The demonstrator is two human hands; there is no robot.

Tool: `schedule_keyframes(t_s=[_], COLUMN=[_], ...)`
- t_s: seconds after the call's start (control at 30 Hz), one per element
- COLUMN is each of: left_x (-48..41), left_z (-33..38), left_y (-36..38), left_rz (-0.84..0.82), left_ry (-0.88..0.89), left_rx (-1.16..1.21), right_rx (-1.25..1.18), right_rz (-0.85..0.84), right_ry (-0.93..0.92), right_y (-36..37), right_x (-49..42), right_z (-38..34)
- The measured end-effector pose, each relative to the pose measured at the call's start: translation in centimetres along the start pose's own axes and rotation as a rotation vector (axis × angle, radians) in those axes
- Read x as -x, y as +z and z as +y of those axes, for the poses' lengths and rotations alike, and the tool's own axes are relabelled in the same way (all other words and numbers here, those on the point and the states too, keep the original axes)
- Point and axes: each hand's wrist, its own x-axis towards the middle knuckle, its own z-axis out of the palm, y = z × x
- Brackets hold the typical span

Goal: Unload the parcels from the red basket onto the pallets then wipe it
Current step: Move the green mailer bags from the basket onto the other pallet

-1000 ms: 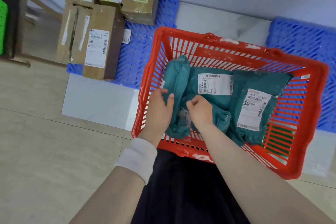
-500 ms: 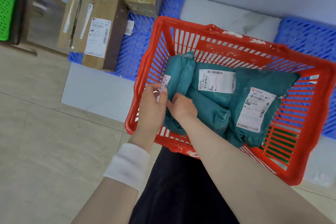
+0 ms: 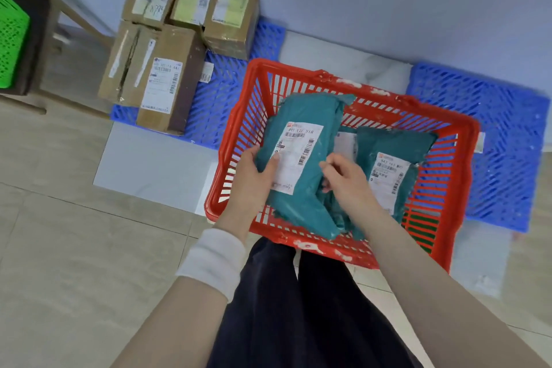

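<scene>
The red basket [image 3: 457, 158] stands on the floor in front of me between two blue pallets. My left hand [image 3: 254, 179] grips the left edge of a teal parcel [image 3: 307, 176], thumb on its white label; the parcel is raised and tilted above the others. My right hand [image 3: 346, 179] is at that parcel's right edge with curled fingers, and whether it holds it I cannot tell. Another teal parcel [image 3: 394, 158] with a label lies at the right inside the basket, and one more [image 3: 345, 143] shows partly between them.
Several brown cardboard boxes [image 3: 167, 78] are stacked on the left blue pallet [image 3: 221, 98] by the wall. The right blue pallet [image 3: 504, 140] lies behind the basket. A green crate [image 3: 12, 45] sits at far left beside a wooden frame. My dark trousers are below.
The left teal parcel has been turned label-up and lifted from the basket's left side. Both hands rose with it, and the view shifted slightly.
</scene>
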Motion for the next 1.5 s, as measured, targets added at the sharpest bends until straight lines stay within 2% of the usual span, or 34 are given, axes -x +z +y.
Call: schedule_keyframes(t_s=[0.13,0.23,0.33,0.43,0.53,0.63,0.7,0.77,0.8,0.93,1.1,1.23,1.33,1.5], left_x=[1.7,4.2,6.9,9.7,12.7,15.2,16.6,17.4,17.6,17.1,13.4,8.1,2.5,-6.0], left_z=[1.5,3.9,6.3,8.5,9.8,10.9,11.1,11.0,10.9,10.2,10.0,9.7,8.9,8.5], left_y=[1.7,4.8,10.3,17.2,25.1,33.2,37.4,40.2,41.2,43.7,48.0,53.2,57.5,63.2], left_rz=[-0.266,-0.45,-0.395,-0.312,-0.251,-0.183,-0.162,-0.172,-0.181,-0.29,-0.289,-0.379,-0.289,-0.148], left_ry=[-0.277,-0.27,-0.126,0.02,0.164,0.21,0.196,0.174,0.153,0.081,-0.003,-0.22,-0.307,-0.247], left_rx=[0.212,0.332,0.34,0.353,0.297,0.343,0.402,0.421,0.413,0.337,0.27,0.393,0.477,0.402], right_rx=[-0.216,-0.319,-0.334,-0.294,-0.299,-0.329,-0.495,-0.681,-0.752,-0.888,-0.89,-0.89,-0.833,-0.745], right_rz=[0.058,0.083,0.151,0.334,0.427,0.336,0.173,0.036,0.019,0.17,0.338,0.432,0.448,0.441], right_ry=[-0.071,-0.108,-0.128,-0.104,0.05,0.278,0.37,0.358,0.331,0.189,0.196,0.186,0.251,0.32], right_y=[-5.4,-9.9,-15.2,-21.3,-28.3,-35.1,-38.1,-40.3,-41.1,-43.3,-45.0,-47.8,-49.6,-51.7], right_x=[3.7,6.5,9.3,11.3,12.0,13.2,14.4,14.8,14.4,11.3,6.8,0.7,-5.2,-14.8], right_z=[-0.8,-0.1,1.4,3.7,7.5,10.4,12.4,13.9,14.6,16.3,19.1,21.6,24.1,27.4])
